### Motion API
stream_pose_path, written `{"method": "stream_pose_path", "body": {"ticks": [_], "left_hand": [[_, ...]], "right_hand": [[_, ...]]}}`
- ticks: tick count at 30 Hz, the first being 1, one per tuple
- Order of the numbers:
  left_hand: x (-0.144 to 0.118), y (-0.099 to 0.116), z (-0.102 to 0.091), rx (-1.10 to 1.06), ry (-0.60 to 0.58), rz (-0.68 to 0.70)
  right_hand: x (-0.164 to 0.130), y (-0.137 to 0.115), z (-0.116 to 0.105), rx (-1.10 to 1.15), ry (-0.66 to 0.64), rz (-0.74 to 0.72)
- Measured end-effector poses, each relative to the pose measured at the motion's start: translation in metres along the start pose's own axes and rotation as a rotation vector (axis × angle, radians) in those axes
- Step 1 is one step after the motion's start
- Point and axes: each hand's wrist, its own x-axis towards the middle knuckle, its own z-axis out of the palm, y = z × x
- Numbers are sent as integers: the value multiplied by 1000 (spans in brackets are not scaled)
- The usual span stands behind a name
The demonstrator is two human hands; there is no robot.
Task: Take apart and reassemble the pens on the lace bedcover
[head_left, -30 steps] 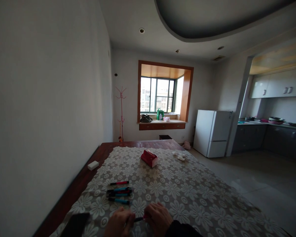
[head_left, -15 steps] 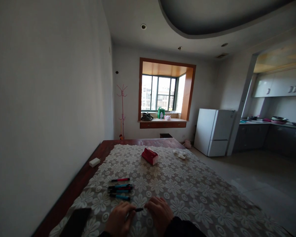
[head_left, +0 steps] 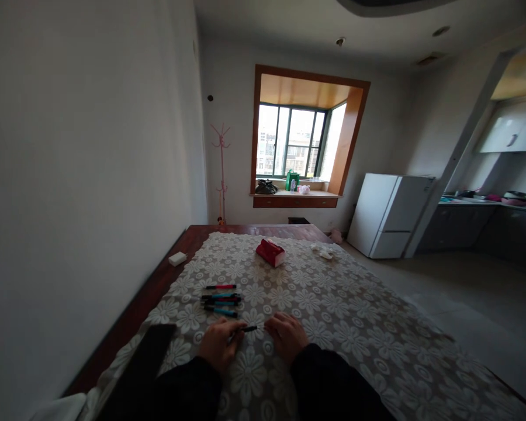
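You won't find anything readable here, honestly. The red box on the tablecloth shows no lettering you can make out, the pens are too small for any brand, and the green bag on the sill is just a blur.

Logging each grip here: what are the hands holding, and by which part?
The left hand pinches a dark pen by its left end; the right hand looks empty.
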Motion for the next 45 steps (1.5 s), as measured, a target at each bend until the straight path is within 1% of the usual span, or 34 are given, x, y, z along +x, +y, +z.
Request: {"method": "stream_pose_path", "body": {"ticks": [4, 12, 15, 19, 21, 24, 26, 30, 33, 36, 41, 45], "left_hand": [[-1, 1, 0, -7, 41, -27], [0, -3, 0, 36, 72, -111], [0, -3, -1, 70, 96, -172], [0, -5, -1, 91, 90, -228], [1, -6, -1, 97, 92, -224], [0, -6, -2, 96, 108, -158], [0, -6, -3, 99, 117, -138], [0, -4, -4, 124, 104, -168], [0, -4, -3, 125, 77, -147], [0, -2, -3, 104, 48, -92], [0, 4, -5, 72, 32, -27], [0, 10, -8, 55, -12, 24]], "right_hand": [[0, 0, -4, 10, -9, 70], [1, 4, -6, 19, -29, 159], [1, 3, -7, 26, -37, 173], [1, 3, -9, 14, -49, 183], [0, 4, -10, -4, -47, 207], [0, 5, -11, -38, -41, 226], [-1, 5, -11, -52, -33, 209], [-1, 3, -10, -56, -34, 155], [-1, 1, -9, -42, -69, 63], [-1, -2, -9, -45, -88, -15], [-1, -5, -9, -56, -113, -37], [0, -6, -10, -31, -118, -62]]}}
